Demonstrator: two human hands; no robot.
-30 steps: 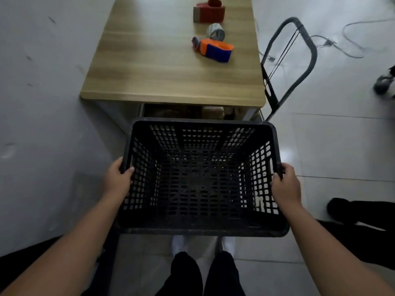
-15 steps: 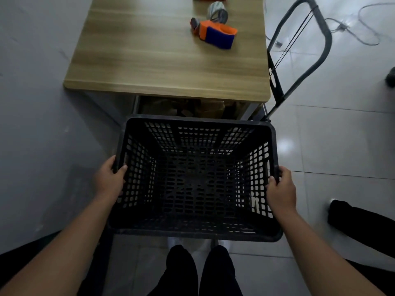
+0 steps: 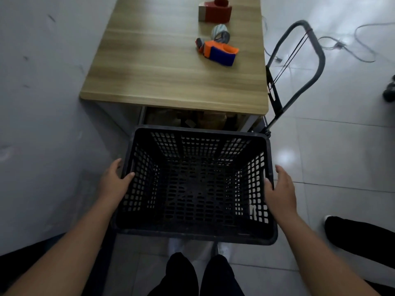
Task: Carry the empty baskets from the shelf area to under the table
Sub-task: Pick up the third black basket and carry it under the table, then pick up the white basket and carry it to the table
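Note:
An empty black perforated plastic basket (image 3: pixel 198 229) is in front of me, its far rim just short of the near edge of the wooden table (image 3: pixel 171 82). My left hand (image 3: pixel 114 185) clasps the basket's left wall, thumb hooked over the rim. My right hand (image 3: pixel 280 190) clasps the right wall the same way, with its fingers straightened along the outside. Under the table, dim cardboard boxes (image 3: pixel 205 119) show behind the basket. I cannot tell whether the basket rests on the floor.
Two tape dispensers, one orange and blue (image 3: pixel 220 52) and one red (image 3: pixel 214 10), and a tape roll (image 3: pixel 221 33) lie on the tabletop. A folding hand cart (image 3: pixel 295 69) leans at the table's right. A wall (image 3: pixel 42 103) runs close on the left. Another person's dark leg (image 3: pixel 359 236) is at right; cables (image 3: pixel 363 50) cross the tiles.
The basket has sunk lower in front of the table edge. My fingers on both sides have loosened and straightened from a tight wrap.

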